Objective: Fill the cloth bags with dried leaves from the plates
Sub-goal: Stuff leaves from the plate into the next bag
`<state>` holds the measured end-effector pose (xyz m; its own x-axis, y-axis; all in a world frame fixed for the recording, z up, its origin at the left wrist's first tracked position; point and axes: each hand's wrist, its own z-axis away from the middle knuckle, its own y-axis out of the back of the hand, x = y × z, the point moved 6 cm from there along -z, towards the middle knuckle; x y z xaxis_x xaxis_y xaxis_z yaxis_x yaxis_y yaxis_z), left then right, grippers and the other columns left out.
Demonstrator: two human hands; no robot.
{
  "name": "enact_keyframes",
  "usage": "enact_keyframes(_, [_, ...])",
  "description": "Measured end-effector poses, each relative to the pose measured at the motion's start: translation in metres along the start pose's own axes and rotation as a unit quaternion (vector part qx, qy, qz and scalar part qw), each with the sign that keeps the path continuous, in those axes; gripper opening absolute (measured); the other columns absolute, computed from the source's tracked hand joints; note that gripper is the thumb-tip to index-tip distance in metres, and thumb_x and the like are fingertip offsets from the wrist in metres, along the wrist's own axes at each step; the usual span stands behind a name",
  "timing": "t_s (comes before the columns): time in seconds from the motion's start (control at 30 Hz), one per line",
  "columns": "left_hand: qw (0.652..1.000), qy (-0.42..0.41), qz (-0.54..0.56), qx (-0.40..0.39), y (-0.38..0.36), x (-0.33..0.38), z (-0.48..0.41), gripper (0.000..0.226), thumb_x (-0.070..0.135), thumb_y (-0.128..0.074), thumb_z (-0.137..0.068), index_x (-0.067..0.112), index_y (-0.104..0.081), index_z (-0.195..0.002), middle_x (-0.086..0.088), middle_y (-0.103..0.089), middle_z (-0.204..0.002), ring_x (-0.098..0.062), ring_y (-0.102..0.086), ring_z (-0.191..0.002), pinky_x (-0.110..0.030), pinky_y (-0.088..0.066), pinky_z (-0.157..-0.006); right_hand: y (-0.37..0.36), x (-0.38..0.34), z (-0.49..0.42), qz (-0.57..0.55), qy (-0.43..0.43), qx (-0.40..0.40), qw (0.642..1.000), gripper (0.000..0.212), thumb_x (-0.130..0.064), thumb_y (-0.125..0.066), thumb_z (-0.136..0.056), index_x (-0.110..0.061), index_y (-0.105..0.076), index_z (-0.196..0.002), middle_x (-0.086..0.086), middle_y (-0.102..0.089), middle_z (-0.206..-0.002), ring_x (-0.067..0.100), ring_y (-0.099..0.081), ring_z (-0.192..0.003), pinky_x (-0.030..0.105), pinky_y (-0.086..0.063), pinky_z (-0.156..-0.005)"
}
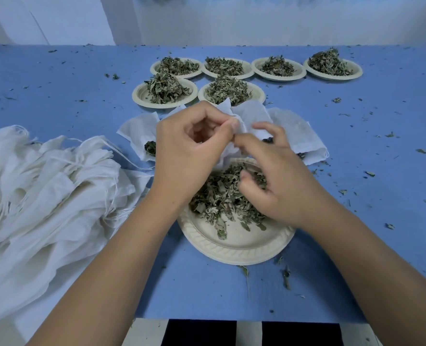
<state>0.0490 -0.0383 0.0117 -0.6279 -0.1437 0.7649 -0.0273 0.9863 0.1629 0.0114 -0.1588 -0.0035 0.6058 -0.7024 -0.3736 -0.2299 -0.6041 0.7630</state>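
**Inspector:** The left grip (189, 151) is pinching the mouth of the cloth bag (253, 114), and the right grip (277, 176) is pinching the same rim between thumb and forefinger. The bag is hanging just above the near plate (237, 244), which is sitting close to the middle of the counter's (57, 96) near edge.

**Assistant:** What are you advising for this step?

**Inspector:** In my judgement they are opening the mouth. Both grips should be drawing the rim wide apart and holding it over the plate. That way stray dried leaves (222, 196) are dropping back onto the plate, not onto the counter, which is carrying scattered crumbs.

**Assistant:** What is escaping inspection?

**Inspector:** The opening is lying behind the knuckles, so I cannot tell how wide it is gaping or whether anything is inside. The right grip's lower fingers are curling over the leaves, and whether they are holding any is unclear. The hands are partly covering the filled bags (297, 131) beyond them. The heap of empty bags (44, 183) is running off the left edge. Six heaped plates (332, 68) are blurring toward the far edge.
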Motion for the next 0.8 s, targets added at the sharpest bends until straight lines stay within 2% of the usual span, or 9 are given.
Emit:
enact_keyframes(0.07, [1.0, 0.003, -0.013, 0.001, -0.001, 0.001, 0.0, 0.017, 0.009, -0.069, -0.085, 0.023, -0.068, -0.074, 0.0, -0.064, -0.065, -0.008, -0.052, -0.055, -0.02, -0.042, -0.053, -0.006, 0.003, 0.002, -0.004, -0.009, -0.037, 0.999, 0.028, -0.017, -0.046, -0.085, -0.014, -0.05, -0.112, -0.015, -0.051, -0.072, 0.0, -0.031, -0.099, 0.031, -0.028, -0.105])
enact_keyframes(0.13, [0.999, 0.011, -0.018, 0.03, 0.004, -0.001, -0.002, 0.019, 0.008, -0.068, -0.085, 0.024, -0.068, -0.075, 0.003, -0.062, -0.062, -0.007, -0.052, -0.057, -0.023, -0.043, -0.054, 0.009, 0.004, -0.001, -0.022, 0.0, 0.032, 0.999, 0.028, -0.015, -0.051, -0.086, -0.014, -0.058, -0.112, -0.008, -0.062, -0.087, 0.004, -0.038, -0.106, 0.028, -0.029, -0.102])
enact_keyframes(0.2, [0.998, 0.012, -0.011, 0.055, 0.011, -0.002, -0.005, 0.019, 0.009, -0.067, -0.086, 0.025, -0.068, -0.076, 0.009, -0.061, -0.064, -0.006, -0.052, -0.059, -0.023, -0.043, -0.056, 0.026, 0.002, -0.003, 0.003, 0.037, 0.123, 0.992, 0.02, -0.006, -0.06, -0.083, -0.009, -0.066, -0.102, -0.006, -0.063, -0.096, 0.007, -0.051, -0.1, 0.033, -0.032, -0.1])
enact_keyframes(0.23, [0.999, 0.011, -0.009, 0.05, 0.011, -0.002, -0.005, 0.018, 0.009, -0.068, -0.086, 0.024, -0.068, -0.077, 0.011, -0.062, -0.065, -0.006, -0.053, -0.06, -0.022, -0.044, -0.057, 0.028, 0.001, -0.003, 0.022, 0.049, 0.133, 0.99, 0.017, -0.004, -0.064, -0.082, -0.008, -0.068, -0.098, -0.005, -0.062, -0.095, 0.008, -0.054, -0.096, 0.035, -0.032, -0.098])
enact_keyframes(0.37, [0.999, -0.004, -0.014, -0.035, -0.004, 0.002, -0.001, 0.015, 0.006, -0.068, -0.087, 0.02, -0.069, -0.081, 0.004, -0.068, -0.07, -0.015, -0.06, -0.062, -0.026, -0.05, -0.059, 0.011, -0.002, -0.005, 0.08, 0.076, 0.076, 0.991, 0.014, -0.003, -0.07, -0.079, -0.005, -0.066, -0.093, 0.002, -0.064, -0.093, 0.019, -0.059, -0.089, 0.035, -0.028, -0.099])
enact_keyframes(0.5, [0.999, 0.005, -0.01, -0.032, -0.003, -0.002, -0.001, 0.01, 0.007, -0.068, -0.088, 0.014, -0.07, -0.081, -0.001, -0.068, -0.071, -0.024, -0.062, -0.067, -0.038, -0.052, -0.064, 0.018, -0.005, -0.004, 0.096, 0.105, 0.127, 0.982, 0.006, 0.001, -0.068, -0.082, -0.004, -0.069, -0.083, 0.005, -0.065, -0.081, 0.015, -0.054, -0.078, 0.033, -0.03, -0.093])
enact_keyframes(0.6, [0.999, 0.024, -0.038, -0.019, -0.005, -0.006, 0.0, 0.008, 0.009, -0.068, -0.089, 0.013, -0.07, -0.082, 0.004, -0.066, -0.07, -0.012, -0.061, -0.064, -0.028, -0.052, -0.063, 0.02, -0.01, -0.002, 0.114, 0.133, 0.148, 0.973, 0.008, 0.002, -0.064, -0.085, -0.002, -0.069, -0.079, 0.006, -0.066, -0.08, 0.021, -0.062, -0.074, 0.033, -0.032, -0.093])
enact_keyframes(0.7, [0.997, 0.057, -0.047, 0.002, -0.005, -0.012, 0.002, 0.009, 0.012, -0.068, -0.089, 0.015, -0.069, -0.08, 0.009, -0.065, -0.068, -0.003, -0.058, -0.06, -0.018, -0.046, -0.058, 0.021, -0.014, -0.002, 0.101, 0.128, 0.114, 0.98, 0.016, 0.001, -0.049, -0.088, 0.0, -0.063, -0.081, 0.006, -0.066, -0.08, 0.027, -0.063, -0.069, 0.03, -0.028, -0.099])
enact_keyframes(0.8, [0.997, 0.051, -0.055, 0.004, -0.004, -0.01, 0.002, 0.009, 0.012, -0.07, -0.088, 0.016, -0.069, -0.079, 0.006, -0.066, -0.067, -0.004, -0.059, -0.06, -0.018, -0.048, -0.058, 0.015, -0.015, -0.004, 0.088, 0.106, 0.054, 0.989, 0.019, -0.002, -0.04, -0.086, 0.0, -0.059, -0.084, -0.002, -0.057, -0.067, 0.023, -0.053, -0.057, 0.032, -0.026, -0.102])
